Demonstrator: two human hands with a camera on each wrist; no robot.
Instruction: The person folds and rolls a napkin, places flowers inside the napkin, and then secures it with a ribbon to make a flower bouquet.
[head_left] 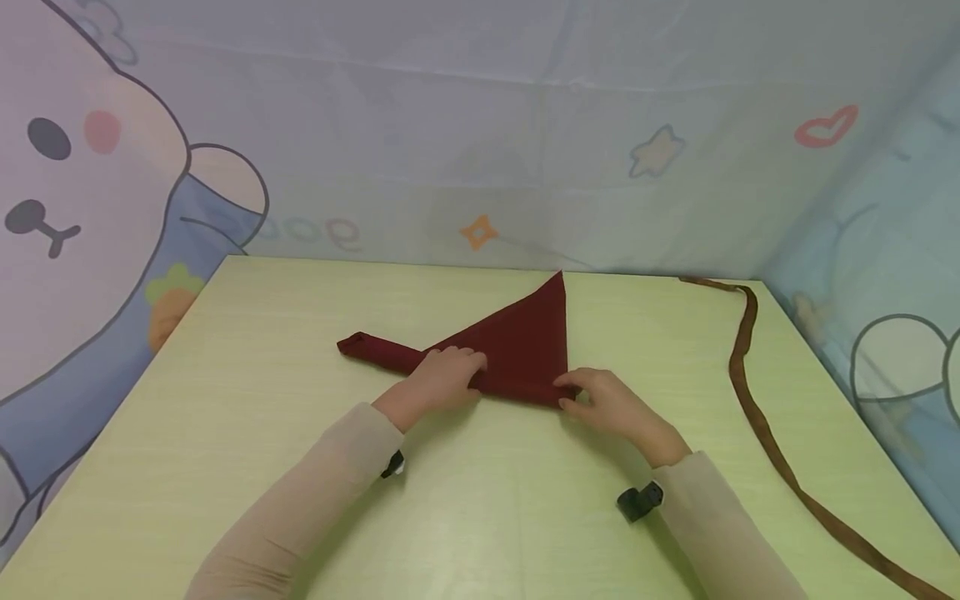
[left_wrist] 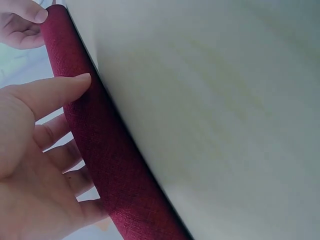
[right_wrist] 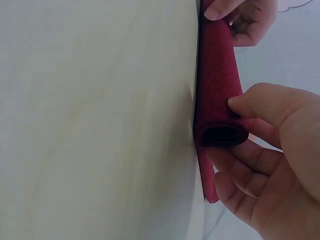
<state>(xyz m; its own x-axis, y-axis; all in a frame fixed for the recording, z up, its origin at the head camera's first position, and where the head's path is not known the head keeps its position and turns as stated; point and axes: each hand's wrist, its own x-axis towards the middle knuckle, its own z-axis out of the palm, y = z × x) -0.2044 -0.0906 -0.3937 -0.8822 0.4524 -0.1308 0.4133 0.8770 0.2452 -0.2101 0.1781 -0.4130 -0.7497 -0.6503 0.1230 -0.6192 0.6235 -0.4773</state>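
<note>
A dark red cloth napkin lies on the table, its near edge rolled into a tube. A flat triangular part points to the back, and a thin rolled end sticks out to the left. With thumb in front and fingers behind, my left hand holds the middle of the roll. My right hand pinches the roll's right end; the right wrist view shows the hollow spiral opening between thumb and fingers. Fingertips behind the roll are partly hidden in the head view.
A long brown ribbon curves along the right side of the pale table, from the back edge to the front right. A printed cloth backdrop stands behind the table. Small black wrist cameras hang under the sleeves.
</note>
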